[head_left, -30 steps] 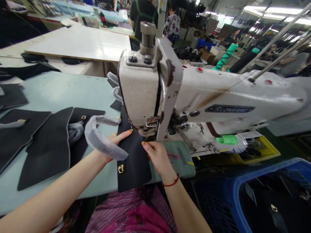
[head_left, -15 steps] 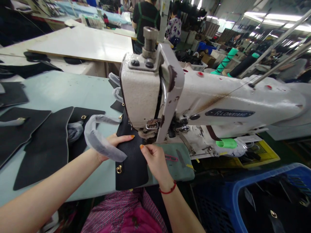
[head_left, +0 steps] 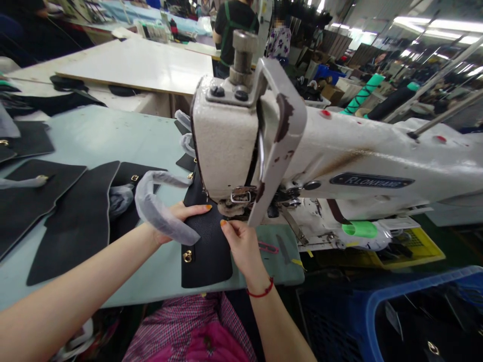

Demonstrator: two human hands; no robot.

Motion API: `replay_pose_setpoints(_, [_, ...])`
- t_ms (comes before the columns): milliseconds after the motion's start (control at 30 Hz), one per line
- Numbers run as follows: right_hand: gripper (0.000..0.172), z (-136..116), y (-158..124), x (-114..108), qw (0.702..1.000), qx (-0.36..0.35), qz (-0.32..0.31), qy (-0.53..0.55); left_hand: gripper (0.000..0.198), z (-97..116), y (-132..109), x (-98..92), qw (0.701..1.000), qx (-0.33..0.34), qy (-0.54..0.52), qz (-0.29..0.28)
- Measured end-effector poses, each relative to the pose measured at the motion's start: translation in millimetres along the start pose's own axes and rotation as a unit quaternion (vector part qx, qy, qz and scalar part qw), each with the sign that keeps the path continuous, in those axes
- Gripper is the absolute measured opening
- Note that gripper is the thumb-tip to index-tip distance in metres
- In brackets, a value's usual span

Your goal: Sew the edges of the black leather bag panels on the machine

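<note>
Panel [head_left: 207, 261] edge, probably under presser foot [head_left: 231, 207]

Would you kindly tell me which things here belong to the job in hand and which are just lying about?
In use:
the left hand and right hand, both on the black panel
the sewing machine over that panel
the plastic-wrapped handle over the left hand

Lying about:
the black panels on the table
the blue crate
</note>
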State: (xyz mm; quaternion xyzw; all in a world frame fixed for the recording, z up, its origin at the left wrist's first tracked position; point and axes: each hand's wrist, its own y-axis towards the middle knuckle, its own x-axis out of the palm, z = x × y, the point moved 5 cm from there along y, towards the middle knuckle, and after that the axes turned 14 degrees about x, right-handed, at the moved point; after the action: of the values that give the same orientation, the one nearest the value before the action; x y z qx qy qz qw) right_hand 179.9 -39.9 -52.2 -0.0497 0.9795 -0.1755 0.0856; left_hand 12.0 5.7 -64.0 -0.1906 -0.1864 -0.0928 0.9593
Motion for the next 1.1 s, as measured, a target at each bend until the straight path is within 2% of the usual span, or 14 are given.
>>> replay_pose_setpoints(100, [0.044,-1.7,1.3,-0.7,1.000,-0.012,0.015,-0.021,0.057,-0.6,2.2,-2.5,1.000,0.002,0.001,-0.004])
replay_pose_setpoints(233, [0.044,-2.5,2.6,-1.0,0.999,-0.028,0.018,-0.025,0.055,2.4,2.2,-2.9,0.999,0.016,0.030,0.001])
replay_pose_setpoints(600, [0.043,-5.3,1.9,-1.1,0.999,-0.028,0.033,-0.033,0.049,1.2,4.5,-2.1,1.000,0.013,0.010,0.012])
replay_pose_setpoints(867, [0.042,-13.1,-7.8,-3.8,0.988,-0.047,0.071,-0.125,0.045,-0.3,-1.3,-2.4,0.998,-0.006,0.004,0.058])
replay_pose_setpoints(1033, [0.040,-16.3,-10.9,-7.0,0.974,-0.052,0.092,-0.199,0.047,-0.7,-4.9,-1.7,0.997,0.039,0.017,0.071])
replay_pose_setpoints(1100, [0.039,-21.2,-12.8,-11.0,0.963,-0.049,0.093,-0.248,0.048,-5.4,-11.3,2.0,0.995,0.041,0.002,0.096])
